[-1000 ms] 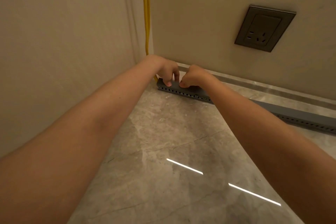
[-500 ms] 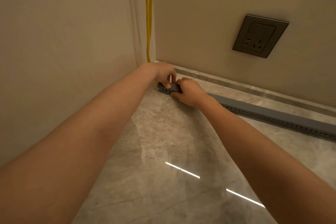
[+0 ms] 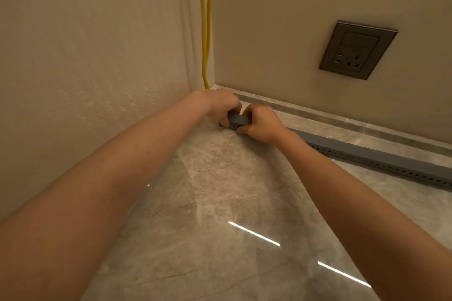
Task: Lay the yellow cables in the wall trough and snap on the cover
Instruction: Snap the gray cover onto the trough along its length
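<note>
Down in the room's corner, two yellow cables (image 3: 205, 32) ran down the wall behind my left hand (image 3: 221, 105). Both it and my right hand (image 3: 261, 123) pinched the one grey trough (image 3: 367, 154) lying along the floor (image 3: 220, 227) edge; one socket (image 3: 357, 50) sat above.

No readable text or labels

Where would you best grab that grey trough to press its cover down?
Probably at its corner end, from above: the grey trough lies long and low along the floor, so only its top and perforated front are reachable. The left hand and right hand pinch it there, thumbs in front.
</note>
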Motion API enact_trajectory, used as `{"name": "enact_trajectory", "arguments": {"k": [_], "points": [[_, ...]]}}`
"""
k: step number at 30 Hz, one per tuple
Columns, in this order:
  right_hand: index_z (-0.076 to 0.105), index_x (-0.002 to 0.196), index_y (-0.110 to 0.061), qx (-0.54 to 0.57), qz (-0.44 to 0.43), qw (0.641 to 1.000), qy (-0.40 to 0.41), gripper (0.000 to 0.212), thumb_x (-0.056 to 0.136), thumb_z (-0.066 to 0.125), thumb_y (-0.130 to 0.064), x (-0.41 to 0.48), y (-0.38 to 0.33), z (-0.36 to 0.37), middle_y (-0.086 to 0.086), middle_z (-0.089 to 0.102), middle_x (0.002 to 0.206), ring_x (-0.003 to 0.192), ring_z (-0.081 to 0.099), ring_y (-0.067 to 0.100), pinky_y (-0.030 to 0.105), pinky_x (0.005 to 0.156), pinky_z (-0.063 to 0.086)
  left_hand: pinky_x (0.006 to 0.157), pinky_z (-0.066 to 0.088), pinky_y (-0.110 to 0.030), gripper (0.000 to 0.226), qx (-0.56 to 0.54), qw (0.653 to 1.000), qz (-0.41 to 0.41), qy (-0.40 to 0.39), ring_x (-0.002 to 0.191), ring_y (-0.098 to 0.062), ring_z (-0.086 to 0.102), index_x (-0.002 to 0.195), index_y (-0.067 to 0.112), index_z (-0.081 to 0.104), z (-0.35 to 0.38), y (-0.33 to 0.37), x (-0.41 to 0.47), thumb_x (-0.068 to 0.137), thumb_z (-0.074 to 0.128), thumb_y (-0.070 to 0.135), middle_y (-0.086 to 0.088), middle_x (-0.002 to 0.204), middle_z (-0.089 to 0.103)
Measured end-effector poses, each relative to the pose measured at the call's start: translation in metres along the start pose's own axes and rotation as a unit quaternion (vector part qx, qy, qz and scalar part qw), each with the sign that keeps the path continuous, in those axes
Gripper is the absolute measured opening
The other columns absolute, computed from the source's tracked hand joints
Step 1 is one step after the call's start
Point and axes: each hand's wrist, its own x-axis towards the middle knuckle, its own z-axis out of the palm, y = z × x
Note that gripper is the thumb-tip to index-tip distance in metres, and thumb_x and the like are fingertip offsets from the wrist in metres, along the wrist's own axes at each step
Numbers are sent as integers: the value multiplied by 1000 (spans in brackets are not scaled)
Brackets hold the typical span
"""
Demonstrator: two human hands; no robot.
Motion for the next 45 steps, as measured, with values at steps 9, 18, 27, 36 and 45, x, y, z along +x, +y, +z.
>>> {"name": "enact_trajectory", "arguments": {"k": [9,18,27,36,45], "points": [[63,103,-4,-98,-22,994,-41,27,81,57,-19,6,-15,-1,16,68,102,90,62,33,29,63,39,76,51,-33,41,-14,999,-19,-25,92,-24,63,108,16,65,-8,7,6,70,76,29,-3,95,66],[63,97,-8,-140,-77,983,-86,28,84,58,-32,8,-9,-17,14,68,95,73,51,25,29,63,38,79,53,-36,40,29,1000,1,-1,88,-25,63,105,14,64,3,5,4,70,76,29,-7,99,67],[60,102,-4,-154,-103,981,-56,31,85,56,-30,4,-7,-16,17,67,98,71,47,25,29,62,34,82,50,-36,39,56,998,14,3,95,-28,63,108,12,63,3,4,2,74,75,24,-10,106,67],[52,120,-5,-231,-131,961,-75,36,96,42,-30,2,-7,-15,15,55,118,102,57,32,32,73,38,86,48,-32,29,106,994,19,19,100,-26,60,112,16,63,0,-14,-16,88,60,32,-5,107,68],[58,112,-8,-181,-79,976,-89,30,96,44,-29,4,-6,-11,15,60,110,97,55,30,30,70,35,79,47,-34,31,107,994,-17,-6,105,-29,59,116,12,65,0,-8,-17,87,62,24,-12,106,67]]}}
